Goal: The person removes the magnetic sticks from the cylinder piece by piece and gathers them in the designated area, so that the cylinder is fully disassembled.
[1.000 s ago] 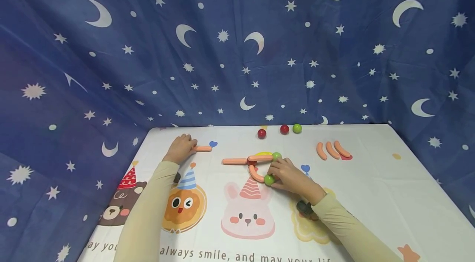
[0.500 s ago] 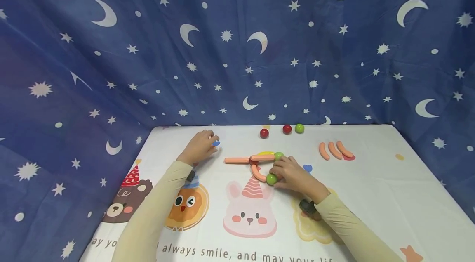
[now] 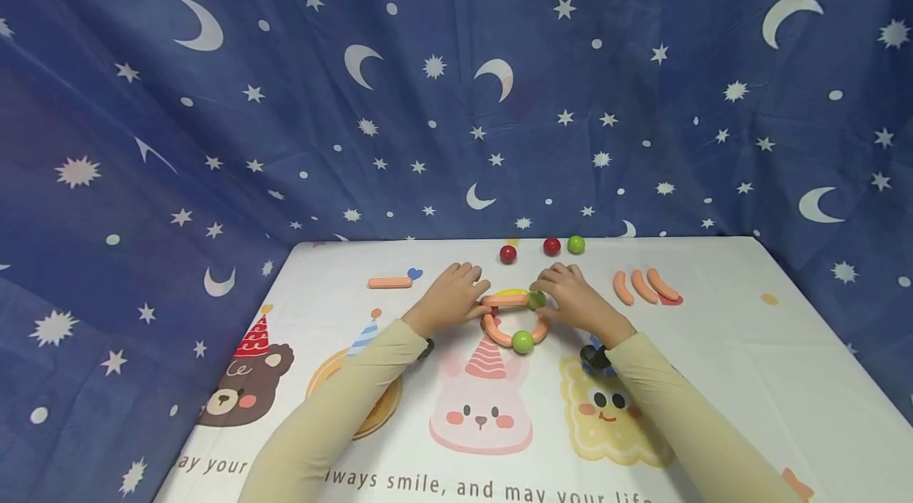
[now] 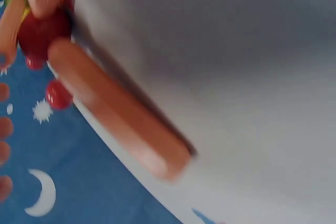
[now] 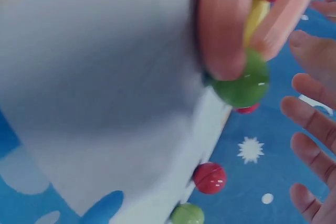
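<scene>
A joined shape of pink straight and curved sticks and coloured balls lies mid-table in the head view. It has a front green ball (image 3: 523,341), a straight stick (image 3: 505,300), curved sticks (image 3: 495,333) and a yellow piece (image 3: 512,292). My left hand (image 3: 451,299) is over its left side, fingers loose; another straight stick (image 4: 121,111), joined to a red ball (image 4: 46,32), shows below it in the left wrist view. At the right side, my right hand (image 3: 579,302) hovers with fingers spread, apart from the rear green ball (image 5: 242,82) in the right wrist view.
A loose straight pink stick (image 3: 390,283) lies at the left. Several curved pink sticks (image 3: 643,288) lie at the right. Along the back edge sit red balls (image 3: 552,246) and a green ball (image 3: 576,245). A patterned blue curtain (image 3: 428,91) stands behind the white tablecloth (image 3: 742,360).
My left hand has left the loose straight stick and moved right to the joined shape. My right hand has moved up off the front green ball, uncovering a curved stick.
</scene>
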### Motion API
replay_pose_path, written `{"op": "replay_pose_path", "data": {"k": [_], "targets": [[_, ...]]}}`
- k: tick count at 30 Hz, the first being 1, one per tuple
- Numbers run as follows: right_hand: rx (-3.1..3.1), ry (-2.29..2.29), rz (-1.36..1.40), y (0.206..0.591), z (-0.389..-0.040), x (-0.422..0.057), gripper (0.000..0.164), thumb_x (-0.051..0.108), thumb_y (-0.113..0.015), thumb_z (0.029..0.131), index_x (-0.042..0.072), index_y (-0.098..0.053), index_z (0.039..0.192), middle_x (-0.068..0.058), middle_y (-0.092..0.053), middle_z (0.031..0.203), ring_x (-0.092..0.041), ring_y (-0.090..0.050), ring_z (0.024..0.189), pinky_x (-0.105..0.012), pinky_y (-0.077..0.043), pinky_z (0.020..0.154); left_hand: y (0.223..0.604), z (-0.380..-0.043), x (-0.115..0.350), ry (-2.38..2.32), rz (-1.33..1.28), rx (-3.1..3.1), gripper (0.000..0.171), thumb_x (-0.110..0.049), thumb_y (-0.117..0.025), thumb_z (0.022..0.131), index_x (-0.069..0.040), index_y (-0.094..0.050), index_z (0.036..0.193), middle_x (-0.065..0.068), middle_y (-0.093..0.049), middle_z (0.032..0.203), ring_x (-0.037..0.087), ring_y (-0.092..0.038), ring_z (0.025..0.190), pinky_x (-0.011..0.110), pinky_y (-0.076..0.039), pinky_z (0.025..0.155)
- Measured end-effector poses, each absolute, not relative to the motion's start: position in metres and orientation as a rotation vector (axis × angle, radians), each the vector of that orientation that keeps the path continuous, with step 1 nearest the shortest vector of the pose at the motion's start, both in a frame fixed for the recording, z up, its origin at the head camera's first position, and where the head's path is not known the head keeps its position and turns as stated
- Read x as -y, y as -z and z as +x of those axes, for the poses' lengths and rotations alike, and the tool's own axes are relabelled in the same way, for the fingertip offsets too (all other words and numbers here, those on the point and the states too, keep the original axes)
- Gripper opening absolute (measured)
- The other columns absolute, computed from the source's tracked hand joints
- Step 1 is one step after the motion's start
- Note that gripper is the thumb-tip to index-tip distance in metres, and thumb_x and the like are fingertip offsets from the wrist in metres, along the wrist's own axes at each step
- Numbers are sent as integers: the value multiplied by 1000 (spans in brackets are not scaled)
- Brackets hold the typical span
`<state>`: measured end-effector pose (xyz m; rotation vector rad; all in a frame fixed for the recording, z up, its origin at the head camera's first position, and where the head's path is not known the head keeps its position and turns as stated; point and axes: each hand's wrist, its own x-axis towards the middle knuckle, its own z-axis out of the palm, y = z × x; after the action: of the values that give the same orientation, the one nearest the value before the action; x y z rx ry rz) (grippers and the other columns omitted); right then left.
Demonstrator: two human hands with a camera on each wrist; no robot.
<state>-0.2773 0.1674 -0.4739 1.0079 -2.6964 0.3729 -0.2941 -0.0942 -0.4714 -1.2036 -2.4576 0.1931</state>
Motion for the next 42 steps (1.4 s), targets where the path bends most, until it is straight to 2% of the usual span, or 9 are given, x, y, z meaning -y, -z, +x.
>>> {"op": "replay_pose_path", "data": {"k": [5,12,16,28,42], "targets": [[2741,-229,1018,481,-287,-167,37,23,-80,72,9,-70,104,-6,-65,102,-24,-52,99,-42,-37,80,478,-288,80,-237,-1112,2530,35,-50,-59,86,-17,-58,94,3,-55,94,20,-51,88,34,-42,84],[2778,-158,1018,489,-292,-167,33,24,-77,76,13,-70,107,-4,-66,103,-23,-53,99,-42,-38,80,484,-286,71,-267,-1047,2528,25,-43,-53,92,-19,-61,95,1,-55,94,18,-51,88,32,-43,84],[2795,-145,1002,491,-295,-165,32,23,-75,77,13,-71,107,-3,-66,103,-22,-54,99,-41,-39,81,485,-286,71,-242,-1032,2541,25,-42,-51,94,-19,-61,96,2,-56,93,18,-51,87,32,-43,83],[2797,-262,954,492,-294,-163,30,19,-77,75,11,-72,104,-2,-64,96,-20,-51,94,-36,-35,76,490,-290,74,-181,-1047,2579,23,-42,-51,94,-21,-60,96,1,-55,91,17,-50,85,32,-43,81],[2809,-324,929,493,-294,-162,31,18,-78,72,11,-72,102,0,-63,93,-18,-50,91,-36,-34,76,491,-291,75,-174,-1080,2526,22,-39,-46,96,-21,-58,97,-3,-58,91,16,-49,86,32,-42,81]]}}
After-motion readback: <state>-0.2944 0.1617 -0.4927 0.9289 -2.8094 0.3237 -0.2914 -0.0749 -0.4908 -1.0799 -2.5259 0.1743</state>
